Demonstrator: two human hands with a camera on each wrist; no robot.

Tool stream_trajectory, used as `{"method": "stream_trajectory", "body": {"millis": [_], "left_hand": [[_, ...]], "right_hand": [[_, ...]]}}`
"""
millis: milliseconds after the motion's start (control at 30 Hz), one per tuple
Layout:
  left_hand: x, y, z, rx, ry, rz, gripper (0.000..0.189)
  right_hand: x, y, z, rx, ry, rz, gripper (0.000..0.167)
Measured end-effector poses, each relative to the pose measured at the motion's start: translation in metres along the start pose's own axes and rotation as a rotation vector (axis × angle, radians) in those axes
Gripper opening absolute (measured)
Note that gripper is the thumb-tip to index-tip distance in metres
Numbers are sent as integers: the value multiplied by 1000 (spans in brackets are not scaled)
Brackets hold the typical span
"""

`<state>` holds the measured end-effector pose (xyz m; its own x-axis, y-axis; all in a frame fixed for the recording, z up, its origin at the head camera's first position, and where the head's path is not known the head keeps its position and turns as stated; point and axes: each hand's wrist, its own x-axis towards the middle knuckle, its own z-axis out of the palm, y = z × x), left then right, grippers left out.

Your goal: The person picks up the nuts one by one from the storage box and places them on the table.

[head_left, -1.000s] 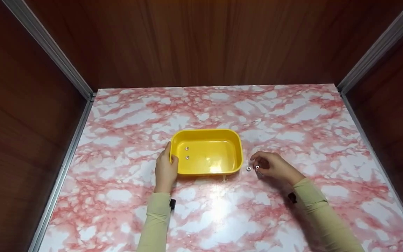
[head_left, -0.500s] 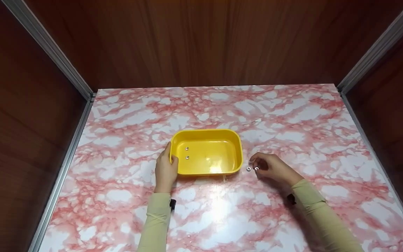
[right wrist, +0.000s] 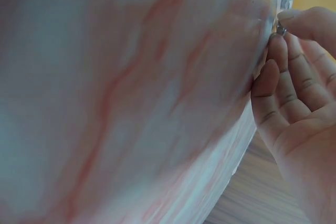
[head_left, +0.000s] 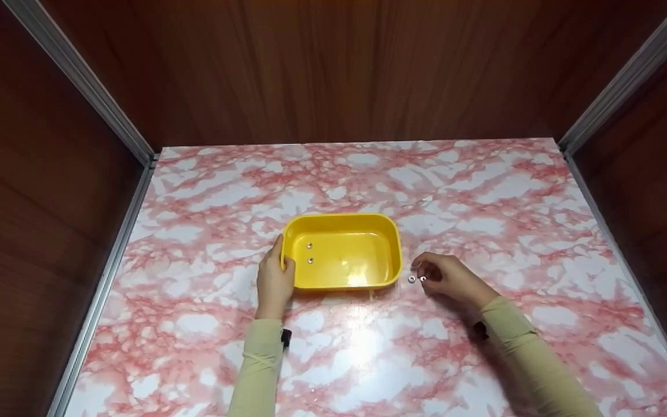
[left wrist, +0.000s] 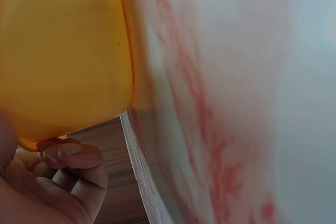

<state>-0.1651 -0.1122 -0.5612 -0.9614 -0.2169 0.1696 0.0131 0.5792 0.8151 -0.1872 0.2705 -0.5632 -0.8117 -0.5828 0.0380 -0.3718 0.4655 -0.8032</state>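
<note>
My left hand (head_left: pixel 274 285) grips the left wall of a yellow plastic bin (head_left: pixel 342 289), thumb over the rim. In the left wrist view its curled fingers (left wrist: pixel 83 157) meet the bin's edge. To the right of the bin, my right hand (head_left: pixel 452 277) pinches a small metal nut (right wrist: pixel 281 29) between thumb and finger, low over the table. Another metal nut (head_left: pixel 411 279) lies on the table between that hand and the bin. Inside the bin, near its left wall, two small shiny nuts (head_left: pixel 310 260) lie one behind the other.
The table (head_left: pixel 223 370) has a pink and white marbled top. Dark brown wooden panels (head_left: pixel 356 69) with metal edge strips (head_left: pixel 99 110) enclose it at the back and both sides.
My right hand has shifted slightly left, bringing the pinched nut closer to the nut on the table. The left hand and the bin have stayed put.
</note>
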Motion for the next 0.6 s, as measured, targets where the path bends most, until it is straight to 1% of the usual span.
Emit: {"method": "stream_trajectory", "body": {"millis": [200, 600], "left_hand": [[0, 0, 0, -3, -18, -28, 53], [0, -1, 0, -5, -16, -6, 52]], "right_hand": [[1, 0, 0, -7, 3, 26, 35], [1, 0, 2, -7, 10, 27, 33]]}}
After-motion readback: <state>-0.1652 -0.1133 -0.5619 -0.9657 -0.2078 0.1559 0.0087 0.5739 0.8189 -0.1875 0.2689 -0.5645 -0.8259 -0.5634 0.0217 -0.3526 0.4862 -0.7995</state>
